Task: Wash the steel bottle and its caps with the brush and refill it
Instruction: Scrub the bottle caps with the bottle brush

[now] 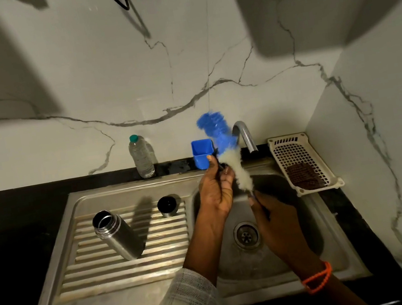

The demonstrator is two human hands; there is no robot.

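STEP: scrubbing small cap | left hand (215,189) pinches cap (224,168), frame centre | right hand (269,210) holds brush (225,148) | NEXT, judged: rinse, then bottle (116,234), lower left.

We found no text, label, brand, number or sign that could be read anywhere in the view. The clear plastic water bottle with the green cap (141,157), which stood at the back edge of the black countertop (6,209), carried no label that we could make out. The open stainless steel bottle (117,233) on the ribbed drainboard of the steel sink (120,247) showed only bare metal, and the small blue plastic cup (202,153) was plain.
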